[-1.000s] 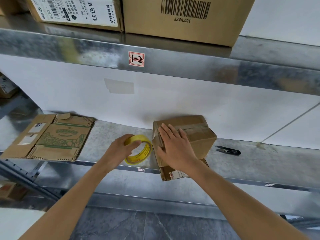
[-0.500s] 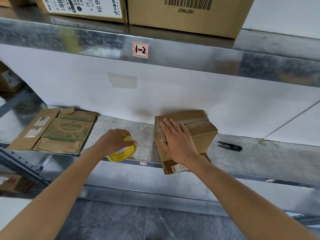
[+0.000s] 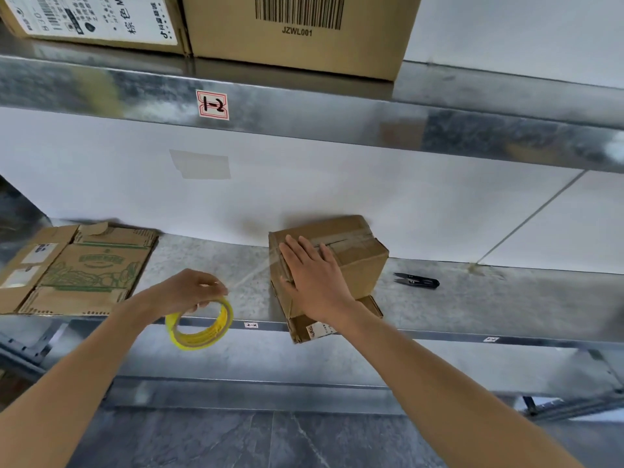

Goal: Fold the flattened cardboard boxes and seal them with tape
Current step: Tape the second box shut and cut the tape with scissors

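The right hand [image 3: 315, 282] lies flat with straight fingers on the folded box [image 3: 351, 255] on the shelf [image 3: 506, 298]. The left hand [image 3: 189, 292] grips the yellow tape roll [image 3: 202, 327], left of the box, a clear strip stretched between them.

Cut off by the top edge: 2 cartons on the upper shelf [image 3: 337, 109], the white-label carton [image 3: 94, 18] and the barcode carton [image 3: 297, 35]. Cropped at the left edge: flattened boxes [image 3: 84, 271]. Hidden under the flat right hand [image 3: 314, 282]: near left corner of the folded box [image 3: 358, 255]. Mostly covered by that box: another flat cardboard piece [image 3: 314, 329]. Top of the tape roll [image 3: 202, 329] concealed by the gripping left hand [image 3: 185, 292]. Barely visible: clear tape strand [image 3: 250, 276] between roll and box. Too small to read: shelf-edge tag [image 3: 251, 325]. Black snips [image 3: 417, 281] too small for detail.
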